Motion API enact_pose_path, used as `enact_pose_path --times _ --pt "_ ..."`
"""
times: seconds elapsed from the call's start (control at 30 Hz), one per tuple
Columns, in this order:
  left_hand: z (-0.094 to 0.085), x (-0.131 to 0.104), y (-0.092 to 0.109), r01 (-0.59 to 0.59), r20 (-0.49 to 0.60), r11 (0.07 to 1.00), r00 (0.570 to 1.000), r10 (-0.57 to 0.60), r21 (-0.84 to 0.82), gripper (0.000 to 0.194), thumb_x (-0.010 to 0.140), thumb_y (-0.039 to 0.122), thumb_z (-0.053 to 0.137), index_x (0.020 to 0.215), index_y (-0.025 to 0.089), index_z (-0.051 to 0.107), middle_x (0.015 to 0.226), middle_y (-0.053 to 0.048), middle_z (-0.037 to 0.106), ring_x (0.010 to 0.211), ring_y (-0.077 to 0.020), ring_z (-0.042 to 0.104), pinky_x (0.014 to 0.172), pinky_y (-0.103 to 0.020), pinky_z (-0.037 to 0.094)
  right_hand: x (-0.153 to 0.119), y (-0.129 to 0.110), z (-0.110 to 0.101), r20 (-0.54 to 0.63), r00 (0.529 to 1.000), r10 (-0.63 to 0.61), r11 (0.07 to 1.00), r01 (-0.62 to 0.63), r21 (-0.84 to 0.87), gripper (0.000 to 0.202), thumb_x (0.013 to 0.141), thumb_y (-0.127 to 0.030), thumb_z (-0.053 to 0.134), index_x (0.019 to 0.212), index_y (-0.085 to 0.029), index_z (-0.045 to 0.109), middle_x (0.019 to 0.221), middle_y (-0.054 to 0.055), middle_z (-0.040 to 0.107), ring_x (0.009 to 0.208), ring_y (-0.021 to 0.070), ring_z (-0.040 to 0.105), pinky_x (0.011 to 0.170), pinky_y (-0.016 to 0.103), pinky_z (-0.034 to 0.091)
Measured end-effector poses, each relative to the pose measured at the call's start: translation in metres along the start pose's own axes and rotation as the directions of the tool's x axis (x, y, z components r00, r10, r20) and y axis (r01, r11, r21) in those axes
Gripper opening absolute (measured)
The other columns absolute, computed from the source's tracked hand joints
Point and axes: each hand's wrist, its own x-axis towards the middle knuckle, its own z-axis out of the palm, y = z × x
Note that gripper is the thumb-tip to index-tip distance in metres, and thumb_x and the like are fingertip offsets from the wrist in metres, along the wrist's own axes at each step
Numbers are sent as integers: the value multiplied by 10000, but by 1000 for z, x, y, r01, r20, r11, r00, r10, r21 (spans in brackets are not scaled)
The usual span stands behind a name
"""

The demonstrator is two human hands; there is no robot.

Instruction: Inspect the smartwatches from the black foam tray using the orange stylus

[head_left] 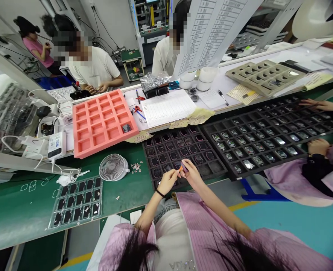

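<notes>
While the left hand [168,181] and right hand [191,173] met above the near side of the black tray [215,166], a small orange piece [180,169] sat between their fingertips, pinched by the left. Its long axis seemed to slant up toward the right hand, whose fingers were closed around a small dark part [184,167] just beside it. Neither hand was clearly nearer; finer detail was too small to tell.

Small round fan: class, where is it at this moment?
In the head view, the fan is left of centre on the green bench, just below the pink tray, with small scattered pieces immediately to its right.
</notes>
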Motion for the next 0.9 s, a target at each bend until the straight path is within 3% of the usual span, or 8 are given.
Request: enact_pose_path --times 0.17,0.37,0.5,0.57,0.7,0.8,0.9 --pt "-2 4 14 -9 19 999 1000 10 -40 494 845 590 450 683 145 594 538 43 430 513 -82 365 517 -212 281 -1 -13 8 9 999 31 992 -32 120 354 675 -447 778 836 -231 547 491 -100 507 354 70 429 368 194 302" --pt "-9 5 19 44 118 988 993 -27 -145 581 771 697 492 670 134 594 442 75 333 422 -56 272 443 -207 196 -2 -14 11 68 992 105 974 -116 193 327 673 -410 789 746 -211 540 426 -112 453 280 25 290 323 161 176" --pt "-7 5 22 74 120 977 992 -50 -199 601 737 732 512 659 139 570 422 83 331 392 -40 246 417 -200 174 -3 -10 15 103 986 134 950 -158 269 363 717 -438 738 624 -213 468 431 -116 399 292 15 200 325 169 255" --pt "-5 4 22 85 115 973 991 -61 -216 604 729 741 516 669 142 567 416 88 333 376 -35 241 402 -195 171 -2 -7 15 99 985 139 943 -162 291 361 734 -413 726 603 -219 451 433 -110 381 304 29 235 333 176 297" --pt "-5 3 20 105 115 968 990 -80 -227 587 725 739 528 669 155 537 410 98 332 339 -29 225 363 -187 160 2 -2 12 78 989 128 947 -145 286 354 730 -416 725 598 -220 461 461 -83 421 339 53 345 357 194 353" --pt "-6 7 15 116 109 966 990 -92 -232 591 738 754 488 654 170 501 400 106 302 317 -30 194 337 -187 141 4 2 11 72 993 91 965 -106 239 387 737 -477 690 593 -216 443 432 -99 369 315 35 246 329 185 279" --pt "-3 13 8 112 -1 976 993 -115 -188 599 724 769 484 654 175 495 411 110 276 332 -32 197 346 -181 162 2 8 12 57 997 46 988 -54 145 333 725 -499 684 725 -223 499 471 -109 407 321 29 220 327 167 202"
